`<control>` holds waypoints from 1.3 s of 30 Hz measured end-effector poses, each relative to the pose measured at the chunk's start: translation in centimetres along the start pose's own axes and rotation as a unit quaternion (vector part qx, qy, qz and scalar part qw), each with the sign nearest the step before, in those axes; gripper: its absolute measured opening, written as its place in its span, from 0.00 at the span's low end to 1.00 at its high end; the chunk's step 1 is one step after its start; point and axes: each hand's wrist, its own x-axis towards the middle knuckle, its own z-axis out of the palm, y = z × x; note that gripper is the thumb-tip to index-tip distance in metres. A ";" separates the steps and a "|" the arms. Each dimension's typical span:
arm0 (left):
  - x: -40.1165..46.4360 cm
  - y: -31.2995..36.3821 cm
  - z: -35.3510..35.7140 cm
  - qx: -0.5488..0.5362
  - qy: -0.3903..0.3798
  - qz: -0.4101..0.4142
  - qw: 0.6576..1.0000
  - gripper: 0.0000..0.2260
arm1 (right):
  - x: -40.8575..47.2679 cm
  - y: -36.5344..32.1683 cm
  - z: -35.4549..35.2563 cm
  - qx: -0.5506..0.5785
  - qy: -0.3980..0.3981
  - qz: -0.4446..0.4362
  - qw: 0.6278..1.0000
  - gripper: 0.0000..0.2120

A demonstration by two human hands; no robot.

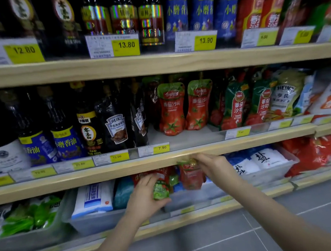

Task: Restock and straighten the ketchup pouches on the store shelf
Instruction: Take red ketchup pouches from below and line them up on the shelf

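Observation:
Two red ketchup pouches with green tops [171, 109] stand upright side by side on the middle shelf [181, 139], set back from its front edge. On the bottom shelf, my left hand [146, 196] grips the green top of a ketchup pouch [161, 187] that lies tilted in a grey bin [194, 197]. My right hand [211, 167] pinches the top of another red pouch [190, 175], holding it upright just under the middle shelf's wooden lip. More red pouches lie behind them in the bin.
Darker green-and-red ketchup pouches [236, 104] and a Heinz pouch [285, 96] stand right of the two red ones. Black Heinz sauce pouches [117, 127] and oil bottles stand to the left. White salt bags [262, 160] fill the bin on the right; grey floor tiles lie below.

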 end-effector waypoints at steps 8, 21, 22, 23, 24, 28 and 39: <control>2.8 7.1 1.7 -0.263 -0.071 -0.052 0.961 0.20 | 1.4 -0.3 -3.4 0.283 -0.069 0.121 0.949 0.08; 2.3 7.8 1.2 -0.254 -0.160 -0.048 0.952 0.24 | 2.3 -0.1 -4.2 0.423 -0.121 0.263 0.859 0.03; 2.3 8.0 1.2 -0.261 -0.150 -0.056 0.952 0.24 | 2.4 -0.1 -4.1 0.430 -0.111 0.265 0.856 0.03; 2.3 8.1 1.2 -0.270 -0.142 -0.065 0.950 0.24 | 2.5 -0.2 -4.0 0.436 -0.098 0.269 0.853 0.03; 2.4 8.1 1.2 -0.282 -0.137 -0.072 0.947 0.24 | 2.4 -0.1 -3.9 0.444 -0.083 0.275 0.849 0.03; 2.6 8.2 1.2 -0.338 -0.127 -0.090 0.928 0.25 | 0.8 0.6 -2.9 0.489 -0.046 0.291 0.821 0.05; 3.1 8.6 1.3 -0.394 -0.118 -0.086 0.907 0.25 | 0.8 1.2 -4.1 0.490 -0.011 0.354 0.796 0.12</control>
